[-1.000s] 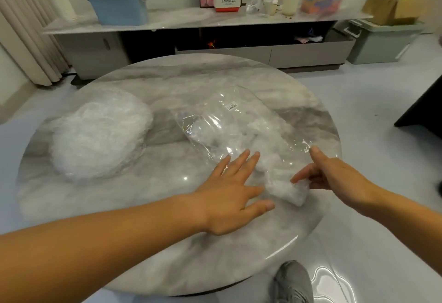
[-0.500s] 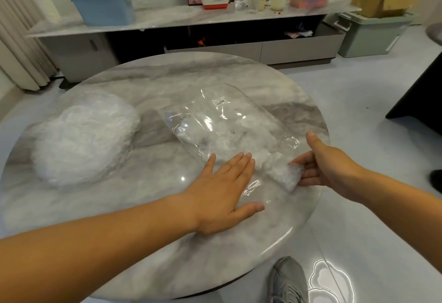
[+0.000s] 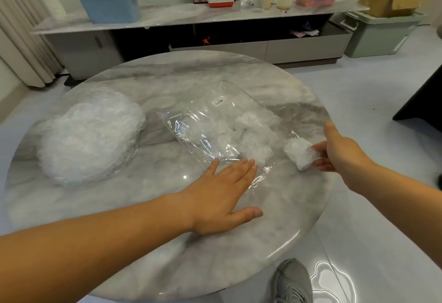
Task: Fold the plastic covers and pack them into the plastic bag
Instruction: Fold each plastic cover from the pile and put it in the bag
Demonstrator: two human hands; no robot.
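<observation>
A round grey marble table [image 3: 119,219] in a pale-floored room, with 2 bare hands at a clear plastic bag [image 3: 215,121] lying flat near its middle.

The left hand [image 3: 222,197] lies flat, fingers straight and together, pressing the bag's near edge onto the table. The right hand [image 3: 339,152], at the bag's right end and apart from the left, pinches 1 folded white plastic cover [image 3: 299,154] between thumb and curled fingers; whether that wad is inside the bag's mouth cannot be told. More folded white covers [image 3: 253,142] show through the bag. Left of the bag, apart from it, sits a heaped pile of loose crinkled white plastic covers [image 3: 91,135]. Beyond the bag a blue plastic tub [image 3: 107,1] stands on a long sideboard [image 3: 167,15].
</observation>
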